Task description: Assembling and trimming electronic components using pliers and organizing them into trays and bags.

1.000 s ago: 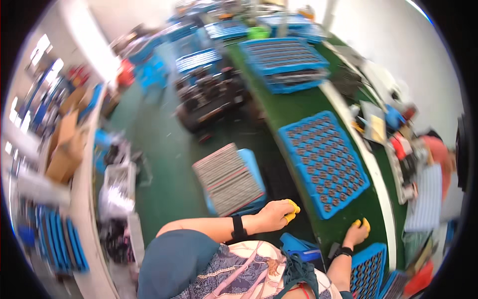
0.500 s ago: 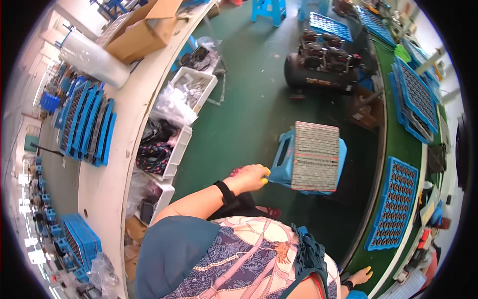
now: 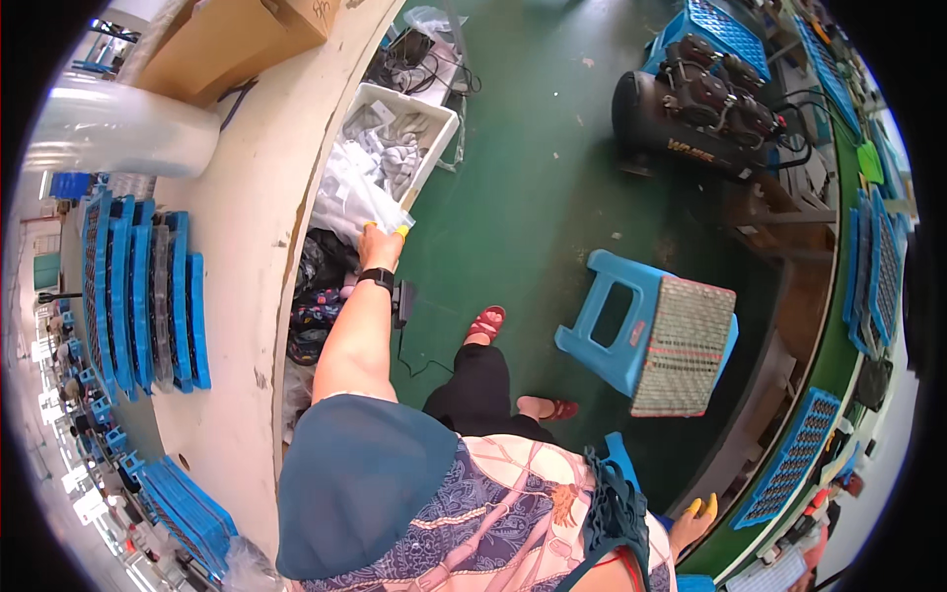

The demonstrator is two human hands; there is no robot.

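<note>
My left hand (image 3: 383, 249) reaches forward to a crumpled clear-white plastic bag (image 3: 353, 189) lying over a white bin. Its thumb and fingers close at the bag's near end; part of the fingers is hidden by the plastic. Inside the white bin (image 3: 446, 138) are pale, small bagged pieces. Dark bags and a patterned fabric bag (image 3: 314, 314) lie just below my left forearm. My right hand (image 3: 693, 523) is low on the right beside the green bench edge, fingers apart, holding nothing visible.
A blue plastic stool (image 3: 617, 321) with a woven mat (image 3: 686, 347) stands on the green floor. Beyond it is a black air compressor (image 3: 691, 123). Blue trays (image 3: 138, 296) stand at the white bench (image 3: 232, 247) on the left; another blue tray (image 3: 789, 459) lies on the right bench.
My left hand has moved from beside the stool leftward and forward to the plastic bag. The view has turned left, so the stool appears farther right. My right hand remains by the right bench.
</note>
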